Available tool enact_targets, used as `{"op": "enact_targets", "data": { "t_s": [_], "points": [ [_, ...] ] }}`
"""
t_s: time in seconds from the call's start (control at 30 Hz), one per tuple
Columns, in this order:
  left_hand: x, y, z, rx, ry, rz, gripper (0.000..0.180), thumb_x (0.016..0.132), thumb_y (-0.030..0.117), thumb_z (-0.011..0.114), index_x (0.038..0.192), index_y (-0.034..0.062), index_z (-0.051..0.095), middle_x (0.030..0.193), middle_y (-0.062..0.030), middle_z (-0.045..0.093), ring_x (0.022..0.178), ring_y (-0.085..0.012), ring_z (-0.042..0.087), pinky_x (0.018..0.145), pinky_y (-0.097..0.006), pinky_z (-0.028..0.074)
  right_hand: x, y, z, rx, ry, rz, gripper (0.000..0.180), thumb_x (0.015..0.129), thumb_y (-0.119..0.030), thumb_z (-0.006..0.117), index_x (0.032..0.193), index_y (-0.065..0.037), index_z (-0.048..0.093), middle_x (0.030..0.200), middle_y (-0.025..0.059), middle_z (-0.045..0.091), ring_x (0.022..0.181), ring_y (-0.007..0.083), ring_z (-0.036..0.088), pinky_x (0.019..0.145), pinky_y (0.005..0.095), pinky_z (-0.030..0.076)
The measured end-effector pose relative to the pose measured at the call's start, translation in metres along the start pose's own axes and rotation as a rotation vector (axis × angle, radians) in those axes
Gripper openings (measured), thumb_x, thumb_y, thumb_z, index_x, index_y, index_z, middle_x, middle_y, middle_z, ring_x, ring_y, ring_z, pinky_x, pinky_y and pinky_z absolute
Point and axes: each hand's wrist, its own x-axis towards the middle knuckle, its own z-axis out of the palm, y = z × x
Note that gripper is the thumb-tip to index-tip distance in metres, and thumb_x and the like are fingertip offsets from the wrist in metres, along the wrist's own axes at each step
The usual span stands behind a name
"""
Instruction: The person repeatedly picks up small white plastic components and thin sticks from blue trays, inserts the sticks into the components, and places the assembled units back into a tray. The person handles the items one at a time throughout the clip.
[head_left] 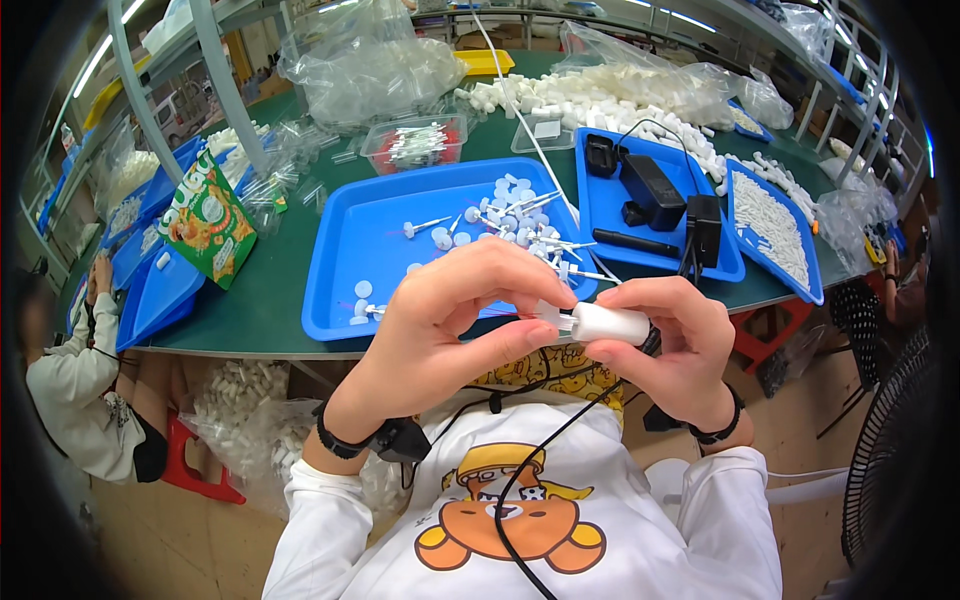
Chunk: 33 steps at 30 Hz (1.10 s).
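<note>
In front of my chest, my right hand (pixel 672 335) is closed round a white cylinder (pixel 612 324) between thumb and fingers. My left hand (pixel 455 315) pinches a small white disc-ended piece (pixel 552 314) by its disc, and its thin end meets the left end of the cylinder. Whether that end sits inside the cylinder I cannot tell. Just beyond my hands, a blue tray (pixel 345 235) holds loose white discs (pixel 362 290) and disc-ended sticks (pixel 520 215), piled mostly on its right side.
A second blue tray (pixel 725 262) holds a black power adapter (pixel 652 190) and cables. Farther right, another blue tray (pixel 815 285) carries small white parts. White cylinders (pixel 600 95) heap at the back. A green snack bag (pixel 210 222) stands left; a person's sleeve (pixel 70 380) shows beyond. A fan (pixel 890 450) stands right.
</note>
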Motion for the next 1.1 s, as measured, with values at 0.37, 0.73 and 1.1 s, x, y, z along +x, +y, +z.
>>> {"op": "enact_targets", "data": {
  "t_s": [0.37,0.73,1.1],
  "points": [
    [-0.001,0.008,0.002,0.163,0.038,0.020,0.035,0.065,-0.009,0.072,0.097,-0.0042,0.059,0.096,-0.0144,0.061,0.094,-0.0222,0.060,0.084,-0.033,0.048,-0.002,-0.001,-0.001,0.036,-0.009,0.023,0.036,0.067,-0.009,0.079,0.096,0.002,0.060,0.091,0.0104,0.066,0.081,0.0163,0.066,0.069,0.0243,0.052],
    [-0.003,0.007,0.002,0.175,0.064,0.041,0.032,0.060,-0.011,0.072,0.090,-0.0039,0.062,0.090,-0.0146,0.063,0.089,-0.0223,0.061,0.081,-0.033,0.049,0.000,-0.004,-0.002,0.020,-0.059,-0.035,0.031,0.074,-0.002,0.069,0.101,0.004,0.055,0.095,0.0126,0.063,0.081,0.0182,0.064,0.072,0.0270,0.051],
    [-0.002,0.004,0.002,0.183,0.044,0.059,0.033,0.061,-0.012,0.072,0.090,-0.0036,0.061,0.091,-0.0146,0.062,0.090,-0.0225,0.061,0.081,-0.033,0.049,0.004,-0.008,-0.008,0.038,-0.251,-0.077,0.033,0.074,0.012,0.059,0.103,-0.003,0.057,0.089,0.0133,0.058,0.075,0.0237,0.059,0.062,0.0291,0.049]
  ]
}}
